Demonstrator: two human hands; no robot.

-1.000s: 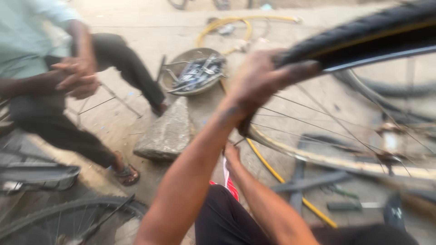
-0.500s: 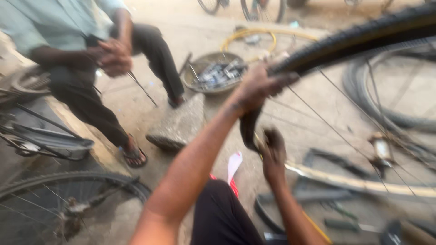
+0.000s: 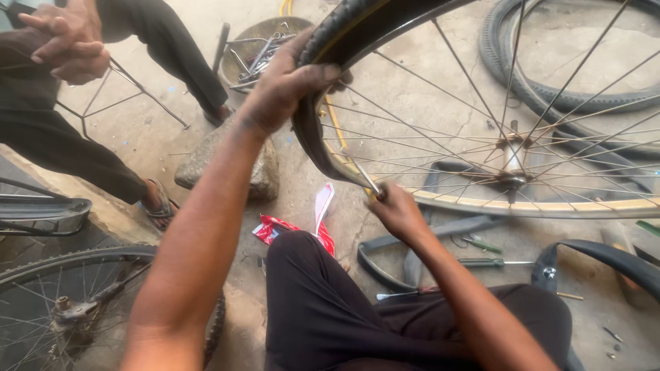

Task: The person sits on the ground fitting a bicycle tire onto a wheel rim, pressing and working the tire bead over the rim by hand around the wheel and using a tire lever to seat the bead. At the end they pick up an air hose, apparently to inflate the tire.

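A spoked bicycle wheel with a yellowish rim (image 3: 481,203) and a black tyre (image 3: 357,27) stands upright in front of me. My left hand (image 3: 285,86) is shut on the tyre at its upper left, where the rubber bulges off the rim. My right hand (image 3: 395,209) grips a thin metal lever (image 3: 368,180) pushed in between tyre and rim at the lower left. The hub (image 3: 512,154) shows behind the spokes. My dark-trousered knee (image 3: 309,288) is below.
Another person sits at the left, hands clasped (image 3: 65,41), a sandalled foot (image 3: 159,206) beside a grey stone (image 3: 261,172). Also here: a bowl of tools (image 3: 265,48), a red wrapper (image 3: 302,230), screwdrivers (image 3: 491,262), a loose tyre (image 3: 550,93) and another wheel (image 3: 69,302).
The view has steadied and come closer to the wheel. My right hand has risen to the rim with the lever. My left hand stays gripped on the tyre.
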